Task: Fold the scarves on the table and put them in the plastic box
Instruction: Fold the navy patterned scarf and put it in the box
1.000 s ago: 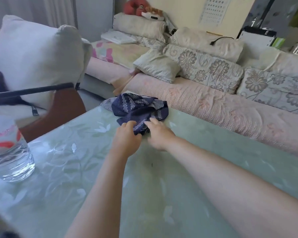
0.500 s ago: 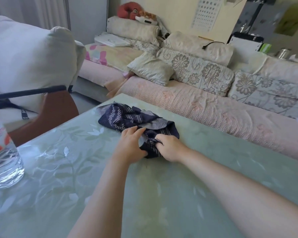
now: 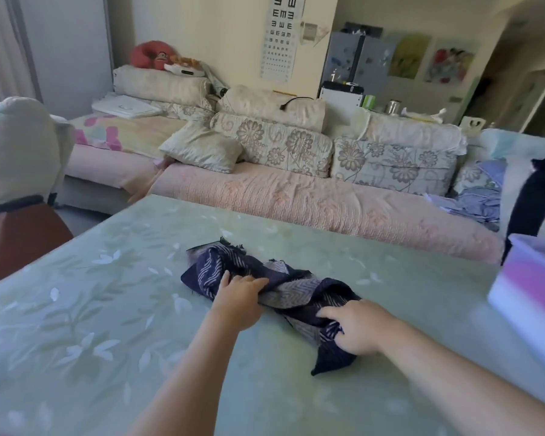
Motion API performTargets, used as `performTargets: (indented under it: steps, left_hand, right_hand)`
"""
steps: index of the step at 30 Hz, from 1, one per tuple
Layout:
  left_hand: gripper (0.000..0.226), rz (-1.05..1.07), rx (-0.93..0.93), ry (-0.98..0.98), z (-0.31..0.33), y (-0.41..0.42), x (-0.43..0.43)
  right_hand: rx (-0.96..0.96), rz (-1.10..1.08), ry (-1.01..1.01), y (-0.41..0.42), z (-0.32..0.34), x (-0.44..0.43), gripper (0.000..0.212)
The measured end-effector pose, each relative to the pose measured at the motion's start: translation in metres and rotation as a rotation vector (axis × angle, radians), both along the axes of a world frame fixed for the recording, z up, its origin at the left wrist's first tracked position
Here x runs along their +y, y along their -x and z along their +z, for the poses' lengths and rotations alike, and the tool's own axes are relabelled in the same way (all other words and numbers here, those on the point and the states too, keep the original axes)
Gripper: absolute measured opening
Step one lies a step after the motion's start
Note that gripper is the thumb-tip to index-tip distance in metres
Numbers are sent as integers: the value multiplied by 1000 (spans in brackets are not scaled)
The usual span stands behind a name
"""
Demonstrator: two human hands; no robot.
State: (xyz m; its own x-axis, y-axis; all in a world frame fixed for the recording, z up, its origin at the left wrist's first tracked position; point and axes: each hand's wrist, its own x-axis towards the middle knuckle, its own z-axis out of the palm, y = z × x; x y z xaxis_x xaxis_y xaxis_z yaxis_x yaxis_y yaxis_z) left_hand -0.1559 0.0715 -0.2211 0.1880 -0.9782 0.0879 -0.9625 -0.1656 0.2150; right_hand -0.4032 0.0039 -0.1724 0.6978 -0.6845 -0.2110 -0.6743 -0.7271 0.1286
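Since the view has swung to the right over the last second, the pale green table (image 3: 107, 309) fills the lower frame. The pink sofa (image 3: 296, 199) runs across the middle behind it. The plastic box (image 3: 529, 287), not in sight earlier, now shows at the right edge, standing on the table well apart from the cloth.

The dark striped scarf (image 3: 296, 291) was bunched near the table's far edge. It now lies at centre frame, closer to the person and drawn out into a long, twisted band. The left hand (image 3: 239, 297) grips a fold near the band's upper-left end. The right hand (image 3: 359, 328) clutches the lower-right end with curled fingers. The hands were side by side before and are now apart.

Judging from this, spreading has begun, but the scarf is still crumpled and no fold has been made.
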Motion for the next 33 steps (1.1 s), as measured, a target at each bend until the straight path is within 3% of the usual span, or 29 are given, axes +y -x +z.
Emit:
performTargets:
  steps: [3, 8, 11, 14, 17, 18, 22, 27, 29, 31, 33]
  left_hand:
    - [52, -132, 16, -24, 0, 40, 11]
    - [57, -297, 62, -45, 7, 102, 20]
    - [61, -355, 26, -49, 8, 123, 19]
    - [55, -335, -52, -27, 10, 130, 16]
    - [34, -258, -127, 66, 10, 132, 12]
    - [33, -227, -130, 56, 11, 131, 11]
    - [40, -122, -139, -26, 16, 122, 11]
    - [32, -13, 74, 154, 36, 101, 9]
    - [48, 95, 125, 286, 49, 87, 9]
    - [50, 199, 107, 390, 61, 70, 13]
    - [51, 318, 29, 342, 69, 57, 20]
  right_hand:
    - [116, -112, 78, 47, 3, 11, 58]
    - [382, -346, 122, 98, 9, 12, 48]
    - [139, -366, 58, 107, 10, 10, 45]
    - [-176, -192, 190, 107, -1, 5, 36]
    - [-143, -84, 92, 101, -25, -1, 66]
    - [-121, -90, 53, 98, -30, -3, 67]
    - [-260, -71, 99, 88, -29, -17, 29]
    - [-605, -76, -29, 83, -14, -14, 17]
    - [-587, -100, -83, 82, -3, -3, 16]
    - [-509, -88, -116, 77, 7, 12, 21]
    - [-479, -80, -221, 66, 16, 31, 27]
